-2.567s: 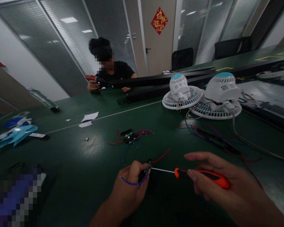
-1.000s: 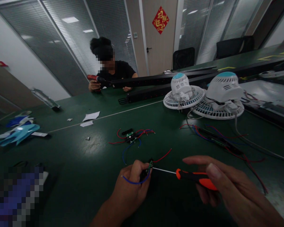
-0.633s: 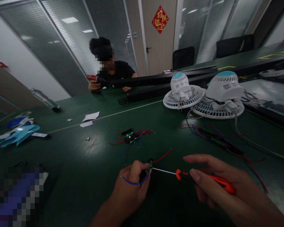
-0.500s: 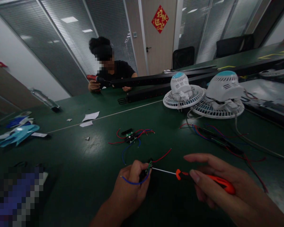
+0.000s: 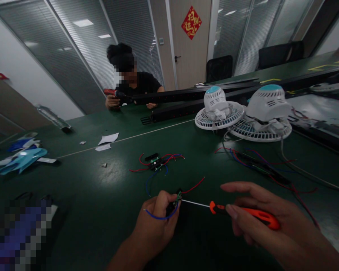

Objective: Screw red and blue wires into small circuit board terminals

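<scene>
Between the thumb and fingers of my left hand is a small green circuit board, mostly hidden by the fingers. A red wire runs from it to the upper right, and a blue wire curves across my fingers. My right hand holds a screwdriver with an orange and black handle, index finger stretched out above it. Its thin shaft points left, the tip at the edge of the board; the exact contact is too small to make out.
Beyond my left hand lie more small boards with red and blue wires. Two white fans and a wired black strip are at the right. Paper scraps and blue gloves lie left. Across the table a person holds a red power drill.
The screwdriver handle has turned slightly in my right hand, showing a different side. My left hand and the board stay in place.
</scene>
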Demonstrator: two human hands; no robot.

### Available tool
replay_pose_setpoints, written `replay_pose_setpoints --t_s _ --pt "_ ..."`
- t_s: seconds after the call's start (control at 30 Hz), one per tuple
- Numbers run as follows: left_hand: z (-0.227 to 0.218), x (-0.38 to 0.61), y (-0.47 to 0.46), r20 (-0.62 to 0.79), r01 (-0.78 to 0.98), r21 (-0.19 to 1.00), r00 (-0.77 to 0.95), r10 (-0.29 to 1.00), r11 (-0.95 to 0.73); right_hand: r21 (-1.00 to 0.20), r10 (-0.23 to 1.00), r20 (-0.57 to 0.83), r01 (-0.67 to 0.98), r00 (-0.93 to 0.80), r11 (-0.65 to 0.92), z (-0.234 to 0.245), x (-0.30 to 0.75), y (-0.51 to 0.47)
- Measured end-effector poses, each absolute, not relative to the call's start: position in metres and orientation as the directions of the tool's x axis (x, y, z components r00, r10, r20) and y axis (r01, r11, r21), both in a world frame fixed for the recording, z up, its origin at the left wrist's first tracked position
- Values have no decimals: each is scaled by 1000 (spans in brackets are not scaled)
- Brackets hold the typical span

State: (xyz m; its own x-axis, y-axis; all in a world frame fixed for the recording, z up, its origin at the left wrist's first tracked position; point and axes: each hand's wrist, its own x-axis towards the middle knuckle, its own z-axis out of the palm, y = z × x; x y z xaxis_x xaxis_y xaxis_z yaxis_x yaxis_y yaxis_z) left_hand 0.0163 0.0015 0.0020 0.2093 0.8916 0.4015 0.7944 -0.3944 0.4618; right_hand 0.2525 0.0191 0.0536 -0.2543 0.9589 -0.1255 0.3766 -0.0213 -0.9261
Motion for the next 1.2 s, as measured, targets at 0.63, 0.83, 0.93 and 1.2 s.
replay_pose_setpoints --t_s 0.63,0.83,0.93,1.2 --pt "4 18 3 418 784 475 197 887 -398 -929 993 -93 364 -67 -63 62 241 13" --pt "3 16 2 412 775 485 207 888 -405 -934 994 -100 348 -37 -81 64 239 11" --pt "3 16 2 409 776 488 201 890 -399 -927 994 -103 366 -47 -79 64 239 12" --pt "2 18 3 407 778 489 197 892 -395 -921 995 -87 386 -53 -60 62 240 12"
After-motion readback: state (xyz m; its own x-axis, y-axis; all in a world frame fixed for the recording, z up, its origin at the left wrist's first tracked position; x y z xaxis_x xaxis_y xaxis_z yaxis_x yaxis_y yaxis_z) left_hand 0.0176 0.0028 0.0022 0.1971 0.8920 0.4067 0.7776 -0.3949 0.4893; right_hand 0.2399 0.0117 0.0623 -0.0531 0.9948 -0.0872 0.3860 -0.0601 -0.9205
